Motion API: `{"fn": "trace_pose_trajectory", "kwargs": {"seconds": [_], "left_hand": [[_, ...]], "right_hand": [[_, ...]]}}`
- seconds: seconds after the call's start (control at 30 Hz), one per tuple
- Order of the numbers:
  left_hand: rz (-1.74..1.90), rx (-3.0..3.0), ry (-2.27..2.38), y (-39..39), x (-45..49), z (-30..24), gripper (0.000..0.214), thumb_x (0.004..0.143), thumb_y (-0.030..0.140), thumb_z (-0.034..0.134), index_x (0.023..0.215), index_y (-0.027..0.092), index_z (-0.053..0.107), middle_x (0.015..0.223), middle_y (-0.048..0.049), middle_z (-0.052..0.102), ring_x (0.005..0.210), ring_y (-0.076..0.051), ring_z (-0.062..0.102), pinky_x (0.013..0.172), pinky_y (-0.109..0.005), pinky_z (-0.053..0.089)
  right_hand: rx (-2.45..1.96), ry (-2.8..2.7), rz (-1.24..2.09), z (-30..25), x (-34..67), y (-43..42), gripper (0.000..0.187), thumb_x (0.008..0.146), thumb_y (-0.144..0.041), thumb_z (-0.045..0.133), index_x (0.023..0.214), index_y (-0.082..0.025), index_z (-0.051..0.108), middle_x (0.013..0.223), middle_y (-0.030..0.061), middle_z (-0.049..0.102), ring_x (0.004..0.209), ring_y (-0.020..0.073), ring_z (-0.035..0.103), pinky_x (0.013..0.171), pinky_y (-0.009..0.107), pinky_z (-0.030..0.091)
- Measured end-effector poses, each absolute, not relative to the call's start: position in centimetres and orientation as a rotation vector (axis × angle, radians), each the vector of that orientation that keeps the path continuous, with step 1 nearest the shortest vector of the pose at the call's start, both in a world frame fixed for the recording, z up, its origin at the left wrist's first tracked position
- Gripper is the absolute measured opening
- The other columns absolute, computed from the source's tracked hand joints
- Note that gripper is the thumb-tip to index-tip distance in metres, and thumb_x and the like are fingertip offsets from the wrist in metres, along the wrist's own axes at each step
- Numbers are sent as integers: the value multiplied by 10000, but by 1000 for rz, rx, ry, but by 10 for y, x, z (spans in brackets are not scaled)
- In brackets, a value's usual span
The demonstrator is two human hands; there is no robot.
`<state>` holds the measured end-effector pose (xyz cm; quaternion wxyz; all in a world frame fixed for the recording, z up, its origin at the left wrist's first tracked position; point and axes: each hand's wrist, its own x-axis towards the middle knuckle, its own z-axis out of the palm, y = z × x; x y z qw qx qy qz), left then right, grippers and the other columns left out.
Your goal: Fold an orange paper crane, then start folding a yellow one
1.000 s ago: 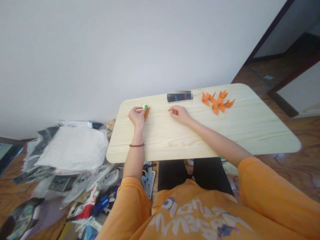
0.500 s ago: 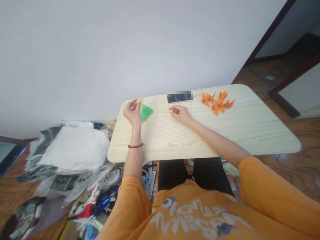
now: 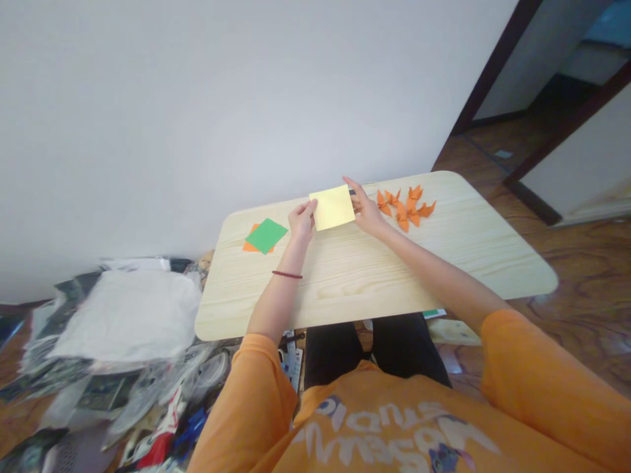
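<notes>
My left hand (image 3: pixel 302 222) pinches the left edge of a square sheet of yellow paper (image 3: pixel 334 207), thumb on its front, and lifts it over the table's back half. At the sheet's right edge is my right hand (image 3: pixel 363 207), open, its index finger stretched up and the other fingers close to the paper; whether they touch it I cannot tell. Left of my left hand lies a green paper square (image 3: pixel 267 236), turned askew on top of orange paper (image 3: pixel 250 247). Several folded orange paper cranes (image 3: pixel 405 207) sit together right of my right hand.
The pale wooden table (image 3: pixel 374 276) stands against a white wall (image 3: pixel 276 98). The phone on it is mostly hidden behind the yellow paper and my right hand. Plastic-wrapped bundles (image 3: pixel 133 315) and clutter cover the floor at the left. A doorway opens at the right.
My left hand has moved right from the paper pile, carrying the yellow sheet to the middle. My right hand has opened and risen to its right edge. The view has shifted slightly.
</notes>
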<state>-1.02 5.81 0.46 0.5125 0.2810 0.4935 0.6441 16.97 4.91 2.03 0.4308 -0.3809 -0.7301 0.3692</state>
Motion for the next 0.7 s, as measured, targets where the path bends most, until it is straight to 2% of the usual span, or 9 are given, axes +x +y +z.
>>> {"fn": "trace_pose_trajectory", "kwargs": {"seconds": [0.07, 0.13, 0.23, 0.37, 0.47, 0.53, 0.63, 0.7], "left_hand": [[1558, 635, 1235, 55, -1, -5, 234, 677, 309, 774, 757, 151, 620, 691, -8, 670, 708, -135, 657, 696, -264, 536], [1554, 643, 1226, 50, 5, -13, 225, 678, 312, 761, 752, 155, 617, 713, -11, 677, 709, -130, 653, 689, -253, 530], [1531, 715, 1224, 40, 7, -20, 219, 661, 293, 754, 758, 157, 612, 739, -13, 679, 682, -120, 639, 644, -239, 517], [1443, 849, 1195, 30, 4, -22, 290, 597, 242, 774, 816, 175, 596, 768, -17, 691, 676, -135, 646, 603, -239, 509], [1357, 922, 1220, 25, 2, -20, 406, 541, 223, 802, 878, 189, 578, 817, -21, 705, 659, -140, 649, 568, -231, 489], [1299, 988, 1181, 21, 3, -17, 491, 550, 244, 805, 985, 205, 579, 925, -45, 717, 699, -156, 668, 598, -253, 512], [1259, 1088, 1084, 16, 7, -13, 669, 518, 230, 831, 1135, 218, 574, 1000, -72, 719, 786, -189, 692, 665, -282, 540], [1257, 1156, 1045, 15, 9, -12, 679, 519, 247, 840, 1149, 209, 590, 1045, -87, 716, 865, -210, 695, 723, -300, 548]], "right_hand": [[-890, -1811, 961, 8, 177, 51, 658, 695, -229, 673, 1337, -260, 537, 1161, 59, 674, 952, 198, 654, 740, 281, 516], [-888, -1790, 1009, -6, 183, 52, 461, 663, -246, 705, 1122, -205, 688, 1159, 90, 673, 1006, 230, 646, 766, 312, 523], [-887, -1721, 1131, -18, 188, 53, 229, 632, -295, 746, 831, -182, 753, 1037, 102, 701, 971, 235, 655, 799, 344, 528], [-888, -1612, 1296, -15, 194, 53, 256, 526, -298, 821, 748, -187, 754, 965, 78, 716, 926, 221, 660, 841, 353, 515], [-933, -1505, 1405, -12, 197, 53, 278, 539, -336, 835, 751, -179, 749, 845, 55, 724, 838, 191, 658, 815, 336, 511], [-953, -1369, 1517, -13, 197, 54, 323, 547, -388, 836, 769, -172, 743, 815, 50, 727, 769, 174, 655, 768, 330, 519], [-903, -1195, 1594, -14, 195, 54, 402, 527, -431, 850, 807, -166, 736, 856, 59, 735, 820, 182, 668, 804, 336, 527], [-894, -1096, 1609, -12, 192, 54, 428, 486, -403, 874, 812, -167, 727, 862, 53, 735, 834, 183, 669, 824, 341, 531]]}}
